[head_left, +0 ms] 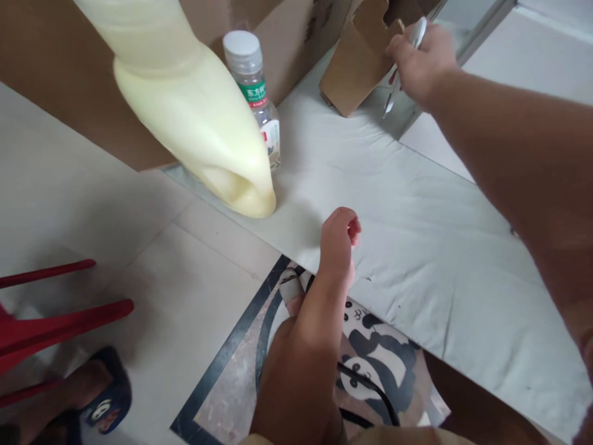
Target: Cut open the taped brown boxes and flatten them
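My right hand (427, 60) is closed around a slim white and silver tool (418, 32) at the upper right. Its thin end points down over the table; blur hides its exact kind. Beside these fingers stands a small brown cardboard box (354, 59) with a cut-out edge. My left hand (340, 238) rests by the near edge of the pale cloth-covered table (398, 204), its fingers curled in and no object showing in them. Farther left are a big pale-yellow plastic bottle (199, 117) and a clear bottle (252, 93) with a white cap and green label.
Large cardboard (83, 99) rises behind the bottles. Below the table lies a panda-print mat (231, 395), with a black cable (370, 384) above it. At the lower left are red stool legs (69, 321) and another person's sandalled foot (104, 386). A white panel (532, 80) borders the right.
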`<state>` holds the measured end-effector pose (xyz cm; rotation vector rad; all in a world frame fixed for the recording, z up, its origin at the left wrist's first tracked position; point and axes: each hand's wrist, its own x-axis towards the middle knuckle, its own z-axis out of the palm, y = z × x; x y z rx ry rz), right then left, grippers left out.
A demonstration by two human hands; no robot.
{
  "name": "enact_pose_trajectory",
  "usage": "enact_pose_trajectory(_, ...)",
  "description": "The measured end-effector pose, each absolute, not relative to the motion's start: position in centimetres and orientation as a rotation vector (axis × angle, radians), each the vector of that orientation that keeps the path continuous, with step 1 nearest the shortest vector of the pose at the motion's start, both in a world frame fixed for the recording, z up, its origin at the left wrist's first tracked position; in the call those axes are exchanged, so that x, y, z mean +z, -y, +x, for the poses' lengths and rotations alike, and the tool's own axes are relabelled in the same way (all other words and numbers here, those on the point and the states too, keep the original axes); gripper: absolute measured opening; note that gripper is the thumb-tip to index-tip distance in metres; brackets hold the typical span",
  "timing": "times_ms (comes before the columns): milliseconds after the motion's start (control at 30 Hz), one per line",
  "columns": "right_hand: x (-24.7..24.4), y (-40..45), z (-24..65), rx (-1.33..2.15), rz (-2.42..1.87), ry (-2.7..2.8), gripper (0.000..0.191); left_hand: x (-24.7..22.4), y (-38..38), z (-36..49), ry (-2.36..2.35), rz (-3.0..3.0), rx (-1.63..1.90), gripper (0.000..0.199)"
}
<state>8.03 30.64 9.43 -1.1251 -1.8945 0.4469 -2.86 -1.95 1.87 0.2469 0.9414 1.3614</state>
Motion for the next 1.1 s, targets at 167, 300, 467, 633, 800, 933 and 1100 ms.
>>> enact_pose_trajectory(167,8.9,-18.8,12.8,0.338,-1.379,1.738,0.036,2.2,2.8,-2.5,-1.006,0.375,1.388,0.031)
enact_pose_trajectory(300,8.7,-5.8,18.6,0.266,-1.334,1.717,0.021,2.0,2.9,-2.8,-1.138,0.459,1.601,0.031)
enact_pose_trajectory(467,9.0,9.5,24.8,0.014,-1.426,1.620,0.034,2.6,3.0,-2.3,-1.157,0.608,1.796,0.026)
enact_pose_trajectory(633,8.3,17.7,27.4,-0.095,-1.660,1.588,0.048,4.0,5.1,0.9,-0.790,1.063,1.568,0.045)
enact_pose_trajectory(800,6.4,19.2,27.5,-0.108,-1.579,1.321,0.029,4.3,6.0,4.1,-0.739,1.153,1.472,0.053)
enact_pose_trajectory(933,5.3,19.8,27.4,-0.235,-1.582,1.343,0.013,4.0,5.6,5.9,-0.892,1.160,1.452,0.054)
enact_pose_trajectory(1100,5.0,19.8,28.5,-0.220,-1.613,1.365,0.031,3.3,4.9,7.4,-0.856,1.241,1.550,0.048)
